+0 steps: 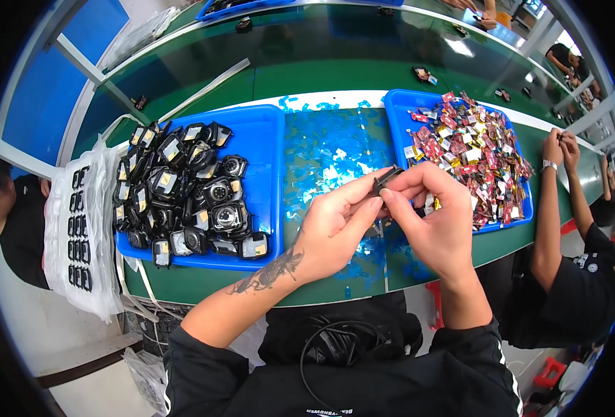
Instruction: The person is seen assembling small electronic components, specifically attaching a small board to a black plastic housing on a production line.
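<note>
Above the middle of the bench, my left hand [332, 226] and my right hand [436, 215] meet, both closed on a small black plastic part [389, 176]. It looks like a watch-type case held edge-on; the fingers cover most of it. Left of my hands, a blue tray [269, 160] holds a heap of black watch-like cases [165, 184], some with pale stickers. On the right, beyond my right hand, another blue tray [399, 111] is piled with small red, white and yellow parts [471, 149]. Scraps of blue film [328, 156] litter the bench between the trays.
White foam trays [85, 271] with black cases in rows stand at the far left, beside a person [26, 229]. Behind the trays runs a green conveyor belt [307, 66] carrying a few parts [424, 74]. A co-worker's forearms [551, 201] reach in at right.
</note>
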`<state>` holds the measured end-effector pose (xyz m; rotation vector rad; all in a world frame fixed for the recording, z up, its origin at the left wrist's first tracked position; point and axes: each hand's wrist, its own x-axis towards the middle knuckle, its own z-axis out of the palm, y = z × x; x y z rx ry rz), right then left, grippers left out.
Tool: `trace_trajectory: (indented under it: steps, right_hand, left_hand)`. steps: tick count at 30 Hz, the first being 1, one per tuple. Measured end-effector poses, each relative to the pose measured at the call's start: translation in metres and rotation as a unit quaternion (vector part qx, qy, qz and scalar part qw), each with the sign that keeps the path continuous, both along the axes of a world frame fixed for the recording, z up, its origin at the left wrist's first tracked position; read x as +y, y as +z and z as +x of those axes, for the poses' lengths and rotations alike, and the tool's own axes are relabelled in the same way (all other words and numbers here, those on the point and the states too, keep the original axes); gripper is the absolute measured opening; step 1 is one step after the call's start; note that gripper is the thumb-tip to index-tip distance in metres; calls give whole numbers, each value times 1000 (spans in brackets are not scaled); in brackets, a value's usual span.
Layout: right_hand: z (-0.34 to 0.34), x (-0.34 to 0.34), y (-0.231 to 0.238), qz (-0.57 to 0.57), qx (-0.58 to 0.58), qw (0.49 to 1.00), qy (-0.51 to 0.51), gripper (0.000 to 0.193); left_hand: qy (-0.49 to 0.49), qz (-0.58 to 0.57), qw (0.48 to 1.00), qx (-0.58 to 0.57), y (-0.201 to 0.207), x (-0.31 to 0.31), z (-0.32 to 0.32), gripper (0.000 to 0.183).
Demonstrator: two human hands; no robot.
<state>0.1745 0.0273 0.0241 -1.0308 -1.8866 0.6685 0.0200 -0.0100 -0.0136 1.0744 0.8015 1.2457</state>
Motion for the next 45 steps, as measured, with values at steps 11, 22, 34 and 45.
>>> trace_trajectory:
  steps: [11, 22, 34, 45]
  right_hand:
    - [16, -7, -12, -191, 239, 950, 66, 26]
    - [25, -15, -12, -260, 273, 919, 115, 13]
    - [34, -15, -13, -319, 269, 897, 144, 10]
    - [12, -18, -28, -152, 239, 959, 2, 30]
  left_hand:
    - [56, -26, 997, -37, 15, 4, -3, 38]
    - [101, 244, 910, 319, 22, 5, -15, 30]
    - [-33, -11, 990, 135, 17, 1, -11, 17]
    - [29, 15, 997, 65, 14, -4, 4, 50]
